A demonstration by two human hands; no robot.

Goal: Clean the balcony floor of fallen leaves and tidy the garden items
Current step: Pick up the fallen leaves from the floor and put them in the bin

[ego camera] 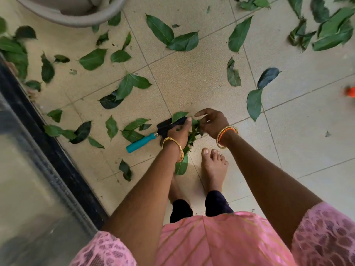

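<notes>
The person stands barefoot on the tiled balcony floor (201,77) and bends over a small garden trowel (153,134) that lies just left of centre in the frame. Its long axis runs on a slant: the teal handle points down toward the lower left, and the dark blade rises toward the upper right, where it meets the left hand (179,132). That hand is curled around a bunch of gathered leaves (192,139) which hangs below the palm, and its fingertips sit right at the blade's end, so the left hand is clearly the nearer one to the tool. The right hand (210,122) hovers just beside it, to the right, fingers bent and pinching at the top of the same bunch; the thumb and forefinger seem to be closing on a leaf, though the greenery hides the contact.

Whether the left fingers actually grip the blade or only rest against it I cannot tell, since leaves and the hand cover that spot.

Loose leaves (92,58) are scattered all over the floor, thickest toward the upper left and upper right of the frame, well apart from both hands. A pale round pot (80,20) is cut off at the top edge, and a blurred orange object (350,92) is cropped at the right edge. A dark door track (48,143) runs down the left side.
</notes>
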